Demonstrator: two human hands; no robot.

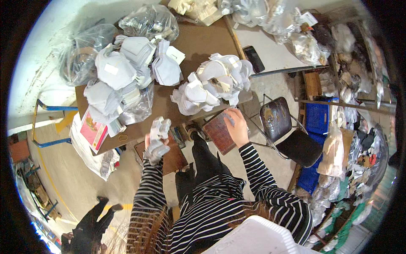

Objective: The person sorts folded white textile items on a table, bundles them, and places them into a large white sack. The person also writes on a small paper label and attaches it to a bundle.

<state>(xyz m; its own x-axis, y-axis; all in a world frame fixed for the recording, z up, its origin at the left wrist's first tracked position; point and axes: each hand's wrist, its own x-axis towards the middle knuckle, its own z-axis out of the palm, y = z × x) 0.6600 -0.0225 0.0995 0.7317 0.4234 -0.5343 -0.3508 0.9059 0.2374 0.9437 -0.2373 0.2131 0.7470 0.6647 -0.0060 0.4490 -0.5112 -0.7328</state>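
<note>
My left hand (147,141) is closed around a small bundle of curved, grey-white cut pieces (160,130), held just off the table's near edge. What the pieces are made of, I cannot tell. My right hand (237,126) is at the same edge, fingers bent and apart, with nothing seen in it. Just beyond it, a loose heap of similar curved pieces (196,95) lies on the brown table (194,40). Flat stacks of angular, light grey pieces (114,70) are piled at the table's left.
A red booklet (94,130) lies at the left table corner. Clear plastic bags (150,23) line the back. A phone (253,59) rests on a white surface at right. A black folding chair (292,131) stands right, near blue crates (317,118). Another person (86,230) is at lower left.
</note>
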